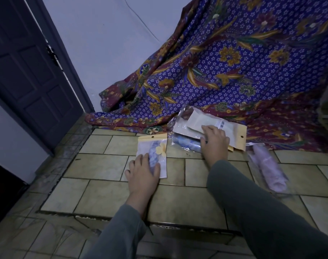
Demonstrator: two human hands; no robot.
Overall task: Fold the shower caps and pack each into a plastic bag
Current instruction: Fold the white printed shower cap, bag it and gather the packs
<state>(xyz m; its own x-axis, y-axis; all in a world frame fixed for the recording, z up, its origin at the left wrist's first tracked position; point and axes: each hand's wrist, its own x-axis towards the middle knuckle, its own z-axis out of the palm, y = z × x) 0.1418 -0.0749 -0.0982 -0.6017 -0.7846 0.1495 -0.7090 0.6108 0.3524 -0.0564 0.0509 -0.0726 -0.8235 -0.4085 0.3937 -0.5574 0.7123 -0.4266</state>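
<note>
Your left hand (143, 170) lay flat on the tiled floor (107, 195), fingers straight and spread, pressing the near end of a small plastic bag (157, 146) that had a yellow header strip and a yellow flower on it; a folded blue shower cap (153, 153) showed through the bag, just far of your fingertips. Your right hand (214, 142) reached farther and to the right, resting palm down with relaxed fingers on a stack of empty plastic bags (198, 119) with yellow strips, which sat at the edge of a purple floral cloth (234, 68). Just left of that hand, partly under the stack, lay a rolled blue shower cap in clear wrap (185, 143). To the right, well apart from both hands, a rolled lilac shower cap (267, 167) in clear plastic lay on the floor, blurred. Grey-green sleeves (252, 202) covered both your forearms. A dark panelled door (28, 68) stood at the far left beside a pale wall (107, 34)
</note>
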